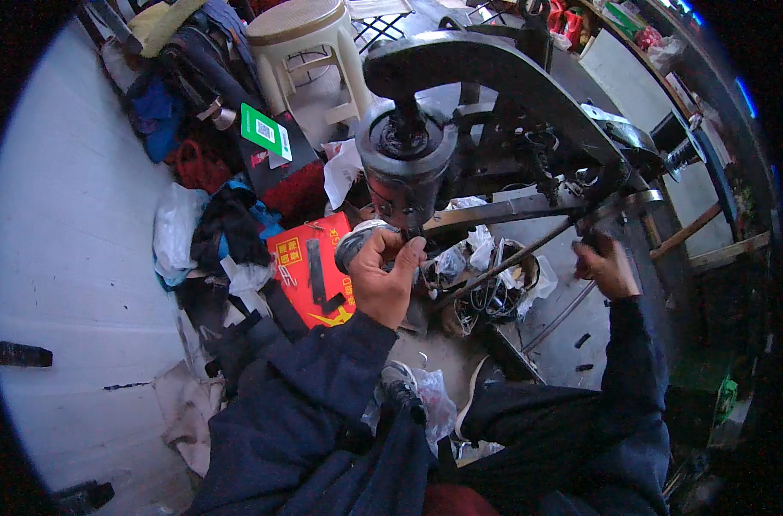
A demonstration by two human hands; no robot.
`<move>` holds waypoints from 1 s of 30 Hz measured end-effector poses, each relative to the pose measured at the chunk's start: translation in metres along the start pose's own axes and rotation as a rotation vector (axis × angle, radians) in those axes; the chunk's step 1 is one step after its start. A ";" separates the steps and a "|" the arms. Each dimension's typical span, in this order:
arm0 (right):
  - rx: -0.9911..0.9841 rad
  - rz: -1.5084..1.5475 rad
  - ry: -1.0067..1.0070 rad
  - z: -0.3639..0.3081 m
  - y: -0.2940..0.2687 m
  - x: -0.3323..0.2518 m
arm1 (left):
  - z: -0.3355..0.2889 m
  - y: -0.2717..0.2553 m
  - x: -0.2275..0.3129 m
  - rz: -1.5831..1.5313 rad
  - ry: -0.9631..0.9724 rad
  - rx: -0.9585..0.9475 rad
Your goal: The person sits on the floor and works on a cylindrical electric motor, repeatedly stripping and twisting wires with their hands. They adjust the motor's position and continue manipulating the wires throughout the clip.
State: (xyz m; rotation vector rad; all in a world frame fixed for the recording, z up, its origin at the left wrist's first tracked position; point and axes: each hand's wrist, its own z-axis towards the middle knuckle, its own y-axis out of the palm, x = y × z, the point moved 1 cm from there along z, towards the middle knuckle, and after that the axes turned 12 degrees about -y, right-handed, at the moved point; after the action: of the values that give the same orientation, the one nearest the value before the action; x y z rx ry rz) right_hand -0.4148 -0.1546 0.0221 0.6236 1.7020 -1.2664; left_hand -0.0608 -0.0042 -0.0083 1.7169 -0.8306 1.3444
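Note:
In the middle stands a dark, greasy hand-cranked sewing machine [529, 95] with a long curved arm and a cylindrical head [406, 172]. My left hand [383, 279] is closed right under that head. Its thumb and fingers pinch a grey item with a whitish edge [357, 241], which looks like part of a shoe; the hand hides much of it. To the right, beside the machine's wheel side, my right hand [608, 265] has its fingers curled in and is slightly blurred. What it grips, if anything, I cannot make out.
A red box with yellow print [301, 258] lies left of my left hand. Beyond it stand a cream stool [297, 30] and a green-and-white card [265, 132]. Bags and cloths pile up along the pale wall [73, 258]. Below the machine, a bin [512, 275] holds scraps.

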 end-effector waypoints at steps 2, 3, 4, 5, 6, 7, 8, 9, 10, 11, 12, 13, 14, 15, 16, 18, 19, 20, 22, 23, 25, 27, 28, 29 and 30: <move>0.159 -0.004 -0.084 -0.006 -0.024 -0.029 | 0.001 0.000 -0.001 0.004 0.007 0.003; 0.288 -0.038 -0.157 -0.003 -0.038 -0.033 | 0.001 0.000 -0.001 -0.011 0.004 0.004; 0.378 -0.045 -0.304 0.000 -0.057 -0.033 | 0.002 0.001 -0.001 -0.026 -0.003 0.001; 0.453 -0.183 -0.320 0.005 -0.074 -0.025 | 0.002 0.001 0.000 -0.011 0.002 0.005; 0.503 -0.336 -0.382 0.010 -0.091 -0.013 | 0.002 0.001 0.000 0.003 0.004 0.009; 0.498 -0.336 -0.310 0.013 -0.105 0.004 | 0.002 0.000 0.002 0.017 0.006 0.015; 0.542 -0.319 -0.329 0.019 -0.111 0.025 | 0.003 0.001 0.002 0.003 0.010 0.014; 0.547 -0.314 -0.409 0.027 -0.107 0.046 | 0.003 0.001 0.003 -0.011 0.014 0.014; 0.582 -0.281 -0.410 0.033 -0.102 0.063 | 0.003 0.002 0.004 -0.020 0.005 0.013; 0.507 -0.084 -0.188 0.033 -0.093 0.075 | 0.003 0.002 0.005 -0.032 0.005 0.011; 0.434 0.018 0.045 0.028 -0.079 0.082 | 0.002 0.003 0.005 -0.039 -0.010 0.010; 0.281 0.027 0.139 0.022 -0.060 0.079 | 0.002 0.003 0.006 -0.040 -0.042 0.012; 0.102 -0.092 0.179 0.016 -0.038 0.071 | 0.001 0.003 0.006 -0.039 -0.026 0.011; 0.048 -0.071 0.188 0.015 -0.022 0.056 | 0.000 0.004 0.007 -0.032 -0.030 0.013; -0.014 -0.057 0.213 0.012 -0.008 0.039 | 0.000 0.005 0.006 -0.024 -0.036 0.014; 0.034 -0.031 0.038 -0.001 -0.013 -0.003 | 0.000 0.006 0.006 -0.043 -0.033 0.022; 0.104 -0.016 -0.042 -0.005 -0.024 -0.021 | 0.000 0.006 0.006 -0.053 -0.029 0.026; 0.142 0.046 -0.190 -0.006 -0.031 -0.030 | 0.000 0.005 0.006 -0.035 -0.026 0.026; 0.426 0.087 -0.286 0.000 -0.060 -0.029 | 0.001 0.004 0.008 -0.003 -0.020 0.029; 0.504 -0.087 -0.308 0.004 -0.077 -0.020 | 0.002 0.003 0.008 -0.001 -0.006 0.021; 0.544 -0.457 -0.301 0.012 -0.108 0.010 | 0.004 0.002 0.010 -0.002 0.014 0.020; 0.568 -0.475 -0.433 0.030 -0.108 0.052 | 0.005 0.001 0.011 0.002 -0.002 0.019; 0.579 -0.413 -0.287 0.030 -0.103 0.069 | 0.005 0.000 0.011 0.004 -0.008 0.016; 0.480 -0.241 -0.184 0.030 -0.094 0.079 | 0.005 -0.001 0.010 0.015 -0.006 0.018; 0.378 -0.091 0.049 0.026 -0.075 0.086 | 0.006 -0.002 0.010 0.024 0.001 0.017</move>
State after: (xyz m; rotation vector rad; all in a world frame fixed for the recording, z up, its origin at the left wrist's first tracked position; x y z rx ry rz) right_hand -0.5064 -0.2142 -0.0189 0.8086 1.5548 -1.6695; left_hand -0.0546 -0.0089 0.0003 1.7241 -0.8440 1.3722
